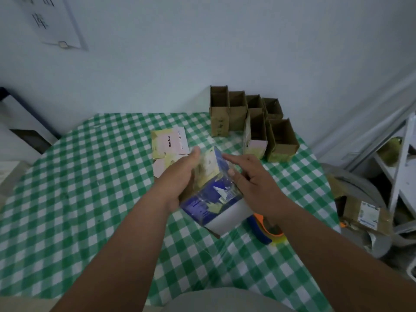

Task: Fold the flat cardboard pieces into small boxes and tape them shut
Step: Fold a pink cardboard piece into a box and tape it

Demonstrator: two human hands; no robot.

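Box [211, 194] held between left grip [182, 174] and right grip [254, 176].

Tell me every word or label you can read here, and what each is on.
"Mine Took": on the pink flat cardboard piece lying on the table.
Blue box in the left hand: print blurred, unreadable.
Wall poster: large characters, not legible.
Label on the floor carton: too small.

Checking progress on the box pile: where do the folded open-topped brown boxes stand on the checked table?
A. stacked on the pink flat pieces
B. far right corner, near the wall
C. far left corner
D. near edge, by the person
B: the brown boxes stand clustered at the table's far right corner by the wall.
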